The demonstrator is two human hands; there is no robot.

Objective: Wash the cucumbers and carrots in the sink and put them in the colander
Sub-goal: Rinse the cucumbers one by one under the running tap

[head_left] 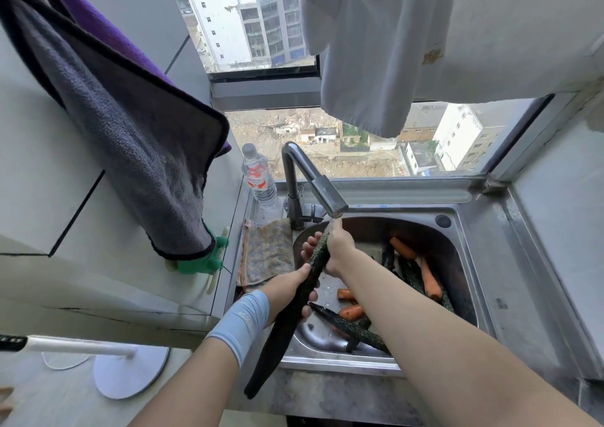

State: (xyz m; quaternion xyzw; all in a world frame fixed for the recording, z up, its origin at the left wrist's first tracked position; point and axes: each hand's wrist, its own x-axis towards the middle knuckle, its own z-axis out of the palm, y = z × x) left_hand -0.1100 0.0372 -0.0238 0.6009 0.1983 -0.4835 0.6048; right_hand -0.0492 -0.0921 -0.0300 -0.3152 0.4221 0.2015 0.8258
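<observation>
A long dark green cucumber (287, 322) slants over the left side of the steel sink (464, 230), its top end right under the faucet spout (330, 198). My left hand (291, 287) grips it around the middle. My right hand (336, 250) grips its upper part near the spout. Inside the sink lie several carrots (429, 278) and more cucumbers (349, 328). No colander is in view.
A folded cloth (266, 252) lies on the sink's left ledge, with a water bottle (258, 178) behind it. A grey towel (130, 132) hangs at the left over a green glove (202, 256). White fabric (376, 51) hangs above the window.
</observation>
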